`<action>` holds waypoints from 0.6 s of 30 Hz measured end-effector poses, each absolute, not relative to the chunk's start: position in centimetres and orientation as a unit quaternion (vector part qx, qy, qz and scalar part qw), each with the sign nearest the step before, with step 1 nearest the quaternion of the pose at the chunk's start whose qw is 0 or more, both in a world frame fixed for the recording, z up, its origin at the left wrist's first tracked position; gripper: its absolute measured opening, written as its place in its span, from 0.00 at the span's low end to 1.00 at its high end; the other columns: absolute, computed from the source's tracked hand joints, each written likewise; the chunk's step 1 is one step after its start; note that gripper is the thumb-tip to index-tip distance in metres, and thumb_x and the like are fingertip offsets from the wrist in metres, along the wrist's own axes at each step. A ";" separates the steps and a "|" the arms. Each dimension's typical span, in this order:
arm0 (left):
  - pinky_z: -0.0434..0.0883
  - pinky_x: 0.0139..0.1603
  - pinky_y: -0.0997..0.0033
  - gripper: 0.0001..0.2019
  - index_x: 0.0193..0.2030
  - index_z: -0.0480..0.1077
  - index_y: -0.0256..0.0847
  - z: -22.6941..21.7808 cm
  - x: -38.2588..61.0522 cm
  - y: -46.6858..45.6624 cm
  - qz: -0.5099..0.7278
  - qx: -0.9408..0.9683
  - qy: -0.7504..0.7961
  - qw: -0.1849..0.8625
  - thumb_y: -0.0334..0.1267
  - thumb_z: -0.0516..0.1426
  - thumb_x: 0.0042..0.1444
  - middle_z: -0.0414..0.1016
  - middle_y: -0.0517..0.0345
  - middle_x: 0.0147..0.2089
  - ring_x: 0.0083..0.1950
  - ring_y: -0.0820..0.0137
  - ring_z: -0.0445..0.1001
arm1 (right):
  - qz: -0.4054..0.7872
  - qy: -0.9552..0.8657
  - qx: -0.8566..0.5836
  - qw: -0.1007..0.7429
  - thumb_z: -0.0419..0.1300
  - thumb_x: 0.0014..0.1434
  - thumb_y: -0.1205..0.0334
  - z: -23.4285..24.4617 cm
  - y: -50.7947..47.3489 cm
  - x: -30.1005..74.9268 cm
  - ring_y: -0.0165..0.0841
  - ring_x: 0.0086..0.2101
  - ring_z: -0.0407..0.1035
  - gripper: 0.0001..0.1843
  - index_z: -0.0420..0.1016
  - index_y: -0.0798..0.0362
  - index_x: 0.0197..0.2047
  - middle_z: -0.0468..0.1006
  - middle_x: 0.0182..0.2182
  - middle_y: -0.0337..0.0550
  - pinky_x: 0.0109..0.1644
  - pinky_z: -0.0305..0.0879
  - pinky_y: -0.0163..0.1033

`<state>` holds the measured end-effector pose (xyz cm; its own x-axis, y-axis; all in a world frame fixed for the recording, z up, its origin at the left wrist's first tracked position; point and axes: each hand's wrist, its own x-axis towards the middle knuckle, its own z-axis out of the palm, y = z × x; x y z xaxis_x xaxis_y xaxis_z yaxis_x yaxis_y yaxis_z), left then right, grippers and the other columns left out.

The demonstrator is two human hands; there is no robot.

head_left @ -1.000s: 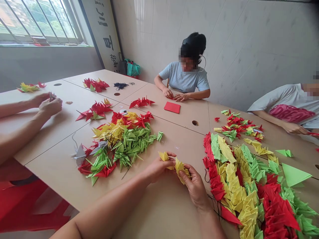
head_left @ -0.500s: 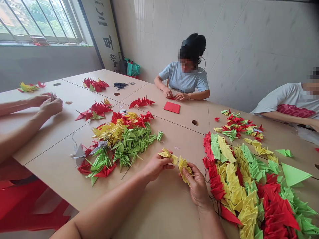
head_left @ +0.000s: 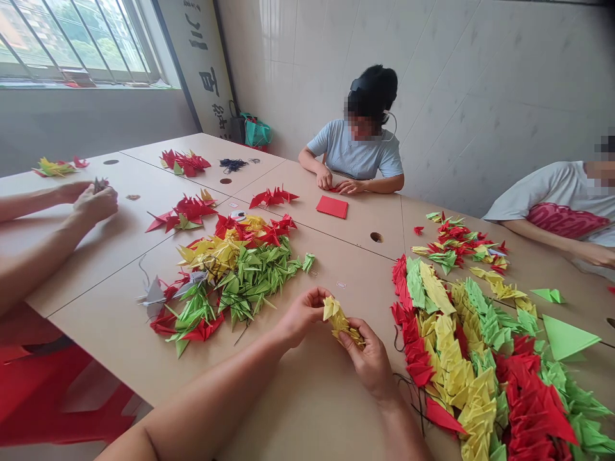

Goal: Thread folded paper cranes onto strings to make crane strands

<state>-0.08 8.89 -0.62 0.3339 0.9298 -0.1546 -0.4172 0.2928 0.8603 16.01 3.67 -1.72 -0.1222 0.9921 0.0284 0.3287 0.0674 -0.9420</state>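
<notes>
Between my hands is a short stack of yellow folded paper cranes (head_left: pixel 335 312), tilted down to the right. Thumb and fingers of my right hand (head_left: pixel 369 355) are closed around its lower end. At the upper end, my left hand (head_left: pixel 307 314) pinches the endmost yellow crane, its fingertips partly hidden behind the paper. Left of my hands lies a pile of green paper cranes (head_left: pixel 254 275), with yellow cranes (head_left: pixel 211 255) and red ones beside them. Long strung rows of yellow (head_left: pixel 444 346), red (head_left: pixel 533 403) and green cranes lie close to my right forearm.
Across the table (head_left: pixel 298 410), a person in light blue folds red paper beside a red paper stack (head_left: pixel 331 206). Another person's hands (head_left: pixel 96 202) work at left; a third person sits at right. Black threads (head_left: pixel 413 390) trail near my right wrist. A hole (head_left: pixel 377 237) pierces the tabletop.
My left hand has brought its yellow crane right against the stack in my right hand; the two were apart before. The person at left has shifted their hands slightly.
</notes>
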 end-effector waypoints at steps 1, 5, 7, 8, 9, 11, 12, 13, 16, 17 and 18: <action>0.61 0.31 0.77 0.13 0.33 0.67 0.36 -0.7 -0.1 8.9 0.461 0.374 0.344 0.727 0.32 0.65 0.41 0.69 0.62 0.28 0.28 0.79 0.64 | 0.430 -0.611 -0.534 0.396 0.57 0.57 0.53 -1.8 3.7 16.0 0.34 0.35 0.70 0.14 0.68 0.53 0.42 0.75 0.35 0.44 0.38 0.67 0.36; 0.61 0.31 0.77 0.15 0.33 0.68 0.36 -0.6 -0.1 8.8 0.449 0.372 0.356 0.730 0.33 0.66 0.38 0.69 0.62 0.29 0.28 0.78 0.66 | 0.476 -0.564 -0.529 0.419 0.58 0.57 0.53 -2.0 3.7 15.9 0.36 0.40 0.71 0.18 0.62 0.51 0.47 0.75 0.41 0.47 0.44 0.69 0.39; 0.60 0.30 0.77 0.15 0.33 0.68 0.36 -0.5 0.0 8.8 0.442 0.373 0.361 0.731 0.33 0.66 0.37 0.69 0.62 0.27 0.27 0.78 0.65 | 0.496 -0.551 -0.524 0.419 0.58 0.57 0.52 -2.0 3.9 15.9 0.37 0.42 0.71 0.20 0.61 0.51 0.49 0.75 0.43 0.48 0.45 0.69 0.41; 0.60 0.30 0.77 0.16 0.33 0.68 0.36 -0.5 0.0 8.8 0.439 0.373 0.362 0.733 0.34 0.66 0.37 0.69 0.62 0.27 0.27 0.78 0.65 | 0.499 -0.553 -0.521 0.416 0.58 0.57 0.52 -2.0 3.9 15.9 0.37 0.43 0.71 0.21 0.62 0.52 0.50 0.75 0.43 0.48 0.46 0.68 0.41; 0.60 0.30 0.76 0.16 0.33 0.67 0.36 -0.4 0.0 8.8 0.435 0.373 0.362 0.735 0.34 0.66 0.37 0.69 0.62 0.27 0.27 0.78 0.65 | 0.495 -0.560 -0.522 0.412 0.58 0.57 0.51 -1.9 4.0 16.0 0.38 0.43 0.70 0.21 0.64 0.52 0.50 0.75 0.44 0.49 0.47 0.68 0.41; 0.60 0.29 0.77 0.17 0.34 0.67 0.36 -0.3 0.0 8.7 0.426 0.371 0.361 0.742 0.34 0.66 0.36 0.69 0.62 0.27 0.27 0.78 0.64 | 0.477 -0.574 -0.531 0.402 0.58 0.56 0.51 -1.8 4.1 16.0 0.38 0.43 0.70 0.20 0.68 0.53 0.48 0.75 0.43 0.48 0.46 0.67 0.41; 0.60 0.29 0.77 0.17 0.35 0.67 0.36 -0.3 0.0 8.6 0.421 0.370 0.358 0.747 0.34 0.66 0.36 0.68 0.63 0.27 0.27 0.78 0.64 | 0.468 -0.577 -0.537 0.399 0.58 0.56 0.50 -1.6 4.1 16.0 0.38 0.42 0.70 0.20 0.69 0.54 0.47 0.76 0.42 0.48 0.46 0.67 0.41; 0.60 0.29 0.77 0.18 0.36 0.67 0.37 -0.2 -0.1 8.5 0.420 0.371 0.352 0.750 0.33 0.66 0.37 0.68 0.63 0.27 0.27 0.78 0.64 | 0.460 -0.578 -0.542 0.399 0.58 0.56 0.50 -1.5 4.1 16.0 0.38 0.40 0.70 0.19 0.70 0.55 0.45 0.76 0.40 0.48 0.45 0.67 0.41; 0.63 0.32 0.76 0.22 0.45 0.67 0.41 0.1 -0.2 8.3 0.442 0.386 0.336 0.737 0.35 0.65 0.40 0.69 0.61 0.34 0.31 0.76 0.65 | 0.458 -0.558 -0.550 0.420 0.58 0.55 0.49 -1.2 4.2 15.9 0.37 0.38 0.69 0.19 0.72 0.55 0.42 0.76 0.38 0.47 0.42 0.67 0.39; 0.63 0.34 0.76 0.23 0.47 0.67 0.43 0.2 -0.2 8.2 0.455 0.394 0.333 0.726 0.36 0.65 0.42 0.69 0.59 0.37 0.34 0.75 0.66 | 0.465 -0.545 -0.550 0.429 0.59 0.54 0.49 -1.2 4.2 15.9 0.37 0.37 0.69 0.19 0.72 0.55 0.41 0.76 0.37 0.47 0.41 0.68 0.38; 0.64 0.35 0.75 0.22 0.49 0.67 0.44 0.4 -0.2 8.2 0.467 0.403 0.333 0.713 0.38 0.64 0.45 0.69 0.58 0.41 0.36 0.74 0.66 | 0.474 -0.531 -0.551 0.436 0.60 0.53 0.48 -1.1 4.2 15.9 0.36 0.35 0.69 0.20 0.73 0.56 0.41 0.76 0.35 0.46 0.38 0.68 0.38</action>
<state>-0.22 8.20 0.42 0.3423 0.9344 -0.0989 -0.3969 0.2392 0.8861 15.90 4.22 -1.13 -0.0128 0.9983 -0.0577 0.1715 -0.0546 -0.9837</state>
